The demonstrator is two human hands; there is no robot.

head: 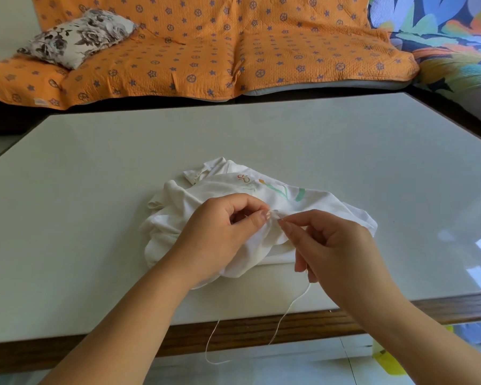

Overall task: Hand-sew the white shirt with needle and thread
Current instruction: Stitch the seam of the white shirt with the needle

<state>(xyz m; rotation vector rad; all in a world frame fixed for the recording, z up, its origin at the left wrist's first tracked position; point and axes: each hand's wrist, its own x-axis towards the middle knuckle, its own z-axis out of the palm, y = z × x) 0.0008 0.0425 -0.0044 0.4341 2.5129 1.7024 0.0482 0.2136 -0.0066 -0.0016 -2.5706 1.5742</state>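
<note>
Left hand (222,218) pinches a shirt (317,204) fold. Right hand (336,243), at its 3 o'clock, pinches thread (291,307) trailing toward 6 o'clock.

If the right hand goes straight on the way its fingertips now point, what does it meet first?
Probably the fold of the white shirt that the left hand pinches; the right hand's fingertips point at it. The left thumb lies just beyond. Depth is uncertain.

soft cloth shirt (228,190), glossy smooth tabletop (122,162), wood edge (247,329)
</note>
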